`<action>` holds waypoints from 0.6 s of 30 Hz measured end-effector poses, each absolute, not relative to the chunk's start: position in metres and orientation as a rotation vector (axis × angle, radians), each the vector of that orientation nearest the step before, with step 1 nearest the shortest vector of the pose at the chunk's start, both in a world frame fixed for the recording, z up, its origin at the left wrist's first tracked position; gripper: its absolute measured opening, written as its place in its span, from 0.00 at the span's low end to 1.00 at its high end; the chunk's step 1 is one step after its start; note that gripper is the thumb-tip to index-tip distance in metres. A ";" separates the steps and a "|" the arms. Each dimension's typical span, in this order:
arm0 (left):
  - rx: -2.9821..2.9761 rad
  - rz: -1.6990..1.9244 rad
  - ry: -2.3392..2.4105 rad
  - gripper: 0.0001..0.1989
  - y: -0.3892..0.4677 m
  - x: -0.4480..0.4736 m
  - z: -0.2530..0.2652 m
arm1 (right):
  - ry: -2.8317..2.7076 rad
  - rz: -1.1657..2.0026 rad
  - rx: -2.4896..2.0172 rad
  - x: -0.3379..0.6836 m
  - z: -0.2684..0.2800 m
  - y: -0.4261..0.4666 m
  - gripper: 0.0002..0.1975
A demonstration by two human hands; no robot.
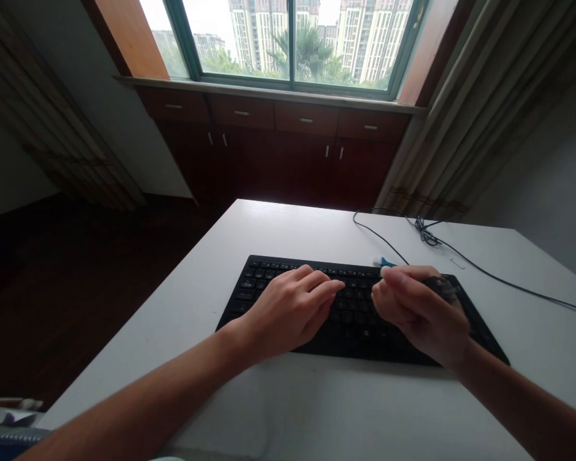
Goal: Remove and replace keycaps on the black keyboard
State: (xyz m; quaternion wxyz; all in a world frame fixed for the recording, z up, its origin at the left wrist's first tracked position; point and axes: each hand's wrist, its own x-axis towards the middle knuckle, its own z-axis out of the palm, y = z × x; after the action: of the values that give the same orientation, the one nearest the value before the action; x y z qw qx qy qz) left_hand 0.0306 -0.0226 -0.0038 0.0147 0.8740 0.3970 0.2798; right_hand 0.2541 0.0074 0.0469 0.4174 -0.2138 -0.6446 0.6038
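Note:
A black keyboard [365,336] lies on the white table in front of me. My left hand [295,304] rests over its left half, palm down, with the fingers loosely extended and holding nothing. Above the right half, my right hand [420,310] is closed in a fist. A dark, blurred object [441,288] shows at the back of that fist; its kind cannot be made out. Just past the keyboard's far edge, beside the right thumb, is a small blue piece with a pale tip [388,262], partly hidden by the hand.
A black cable [504,278] runs across the right side of the white table [288,227], with a tied bundle [427,232] near the far edge. A thin bent wire piece [457,263] lies close by. Dark red cabinets [278,160] stand below the window.

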 end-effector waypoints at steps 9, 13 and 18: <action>2.717 0.847 1.324 0.13 -0.021 0.029 -0.002 | -1.626 1.448 -0.640 0.220 0.025 0.012 0.28; 2.717 0.843 1.321 0.15 -0.022 0.029 -0.003 | -1.565 1.436 -0.592 0.223 0.022 0.011 0.29; 2.723 0.834 1.303 0.13 -0.022 0.028 -0.003 | -1.661 1.480 -0.677 0.226 0.020 0.010 0.29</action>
State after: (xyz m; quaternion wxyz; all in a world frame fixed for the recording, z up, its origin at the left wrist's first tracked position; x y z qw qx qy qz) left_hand 0.0284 -0.0220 -0.0034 0.0047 0.8694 0.4162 0.2663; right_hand 0.2263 0.0099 0.0205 0.3969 -0.2671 -0.6555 0.5844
